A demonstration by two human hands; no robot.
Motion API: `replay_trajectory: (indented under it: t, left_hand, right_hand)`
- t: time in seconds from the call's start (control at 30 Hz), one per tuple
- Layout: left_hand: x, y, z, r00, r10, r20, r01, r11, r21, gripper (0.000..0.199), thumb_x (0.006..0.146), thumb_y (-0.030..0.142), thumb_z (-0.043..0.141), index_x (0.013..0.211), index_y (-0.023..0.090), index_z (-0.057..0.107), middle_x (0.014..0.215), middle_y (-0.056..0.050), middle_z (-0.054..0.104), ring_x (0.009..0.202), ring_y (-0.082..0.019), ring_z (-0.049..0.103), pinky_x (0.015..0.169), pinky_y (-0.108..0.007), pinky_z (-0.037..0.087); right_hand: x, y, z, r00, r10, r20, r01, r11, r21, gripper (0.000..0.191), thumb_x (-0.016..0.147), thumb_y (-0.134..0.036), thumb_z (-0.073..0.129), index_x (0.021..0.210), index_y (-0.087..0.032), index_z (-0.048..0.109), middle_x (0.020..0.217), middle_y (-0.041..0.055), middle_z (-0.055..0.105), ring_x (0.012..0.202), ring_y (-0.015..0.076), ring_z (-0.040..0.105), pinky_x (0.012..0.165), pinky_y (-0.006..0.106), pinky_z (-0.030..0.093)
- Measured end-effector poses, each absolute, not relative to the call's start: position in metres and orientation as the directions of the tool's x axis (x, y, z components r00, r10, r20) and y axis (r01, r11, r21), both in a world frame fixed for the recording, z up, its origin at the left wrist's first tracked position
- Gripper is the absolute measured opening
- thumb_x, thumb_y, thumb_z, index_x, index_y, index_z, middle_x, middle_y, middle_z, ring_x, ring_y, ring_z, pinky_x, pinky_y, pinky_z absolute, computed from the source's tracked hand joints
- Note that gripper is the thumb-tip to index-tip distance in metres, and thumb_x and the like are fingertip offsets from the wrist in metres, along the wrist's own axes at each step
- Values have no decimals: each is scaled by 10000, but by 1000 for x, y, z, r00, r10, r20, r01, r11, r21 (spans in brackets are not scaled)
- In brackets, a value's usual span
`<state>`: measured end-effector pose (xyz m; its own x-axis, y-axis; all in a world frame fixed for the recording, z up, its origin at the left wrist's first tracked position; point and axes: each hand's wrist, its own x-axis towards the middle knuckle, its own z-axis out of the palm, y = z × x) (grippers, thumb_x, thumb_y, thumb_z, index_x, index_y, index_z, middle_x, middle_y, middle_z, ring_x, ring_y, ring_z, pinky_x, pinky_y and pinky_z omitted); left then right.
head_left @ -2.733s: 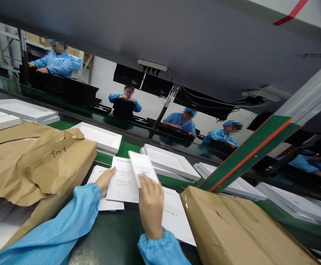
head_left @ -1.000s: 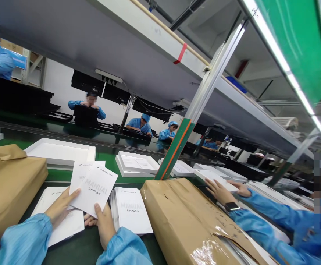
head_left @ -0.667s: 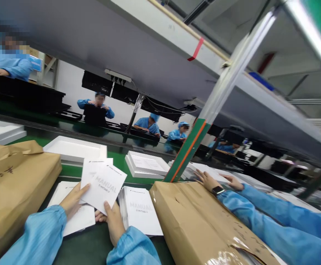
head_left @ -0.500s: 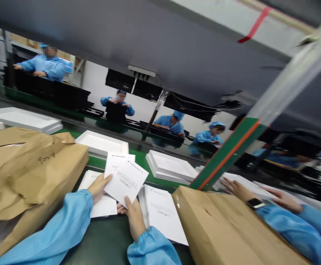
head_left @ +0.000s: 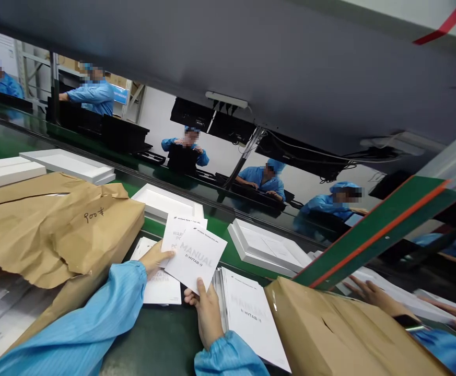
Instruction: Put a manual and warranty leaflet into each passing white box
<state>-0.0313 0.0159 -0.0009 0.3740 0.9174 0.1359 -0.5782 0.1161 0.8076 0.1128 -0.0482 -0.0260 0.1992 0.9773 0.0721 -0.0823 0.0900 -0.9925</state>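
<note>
My left hand [head_left: 155,257] pinches the left edge of a white warranty booklet [head_left: 176,230], which is partly covered by a white manual [head_left: 196,257]. The lower edge of that manual is gripped by my right hand [head_left: 207,308], thumb on top. Both booklets overlap in a fan. Below my left hand lies a pile of white booklets [head_left: 161,287]. A stack of manuals [head_left: 247,316] rests just right of my right hand, against a brown paper-wrapped package [head_left: 329,329].
Torn brown wrapping [head_left: 67,224] with papers inside is at left. White box trays [head_left: 168,202] line the green conveyor behind. A green-and-orange post [head_left: 372,232] slants at right, near another person's hands [head_left: 376,295]. Several people work across the line.
The view has shifted, so most things appear farther right, except the post, which also sits lower. Both hands still hold the fanned booklets. The co-worker's hands at right now sit partly behind the package.
</note>
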Motion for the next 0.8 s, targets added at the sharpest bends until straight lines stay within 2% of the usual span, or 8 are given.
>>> replay_trajectory:
  t: [0.33,0.5,0.8]
  left_hand:
    - [-31,13,6,356,927,115,-590,128,797,546,495,6,465,1023,142,480,998,-80,564,949,-228,478,757,-321,373]
    - [-31,15,2,352,929,118,-591,123,797,526,503,12,450,1013,137,486,974,-80,574,924,-223,492,724,-312,392]
    - [-32,20,-2,360,921,150,-585,97,805,470,524,36,484,988,113,503,942,-92,586,879,-211,518,703,-298,403]
  right_hand:
    - [112,-49,-23,260,965,43,-212,101,-972,313,715,-412,464,913,-178,403,510,-24,554,435,88,490,422,184,366]
    - [112,-50,-22,279,959,52,-208,113,-971,303,721,-405,460,912,-180,392,534,-26,549,445,80,483,430,182,365]
    - [113,-50,-25,204,976,69,-127,96,-987,314,700,-414,488,881,-173,399,589,-14,557,484,82,494,453,189,366]
